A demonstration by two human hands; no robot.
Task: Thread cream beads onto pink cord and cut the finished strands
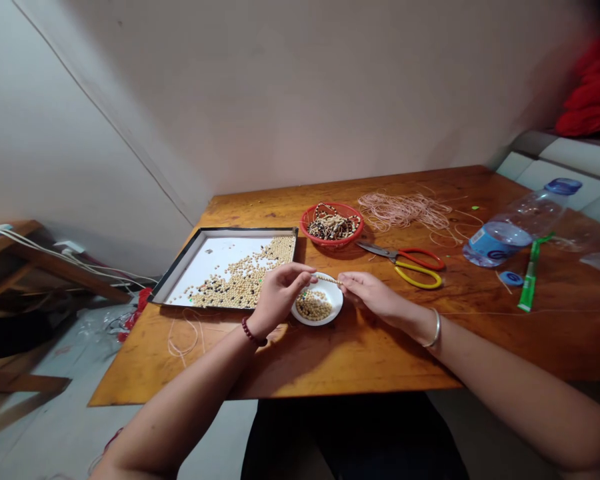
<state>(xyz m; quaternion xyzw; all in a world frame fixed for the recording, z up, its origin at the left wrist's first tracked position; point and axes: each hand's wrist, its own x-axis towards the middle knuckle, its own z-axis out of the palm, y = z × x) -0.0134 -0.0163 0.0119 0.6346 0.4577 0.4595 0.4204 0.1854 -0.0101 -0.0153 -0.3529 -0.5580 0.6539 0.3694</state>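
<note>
Left hand (280,298) pinched short bead strand (327,280), fingertips pressed together; right hand (373,295) pinched far end, strand held level just above white saucer (337,303) of loose beads (313,307). Black-rimmed tray (220,231) of pale and dark beads just left of saucer. Beyond: red basket (332,243) of beaded strands, red-and-yellow-handled scissors (400,260), tangled pale cord (405,211), plastic water bottle (515,223) further right.

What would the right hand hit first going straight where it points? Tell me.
The right hand points left along the short bead strand at its fingertips, so that strand comes first, then the left hand. The white dish lies below that line, though depth is hard to judge.
</note>
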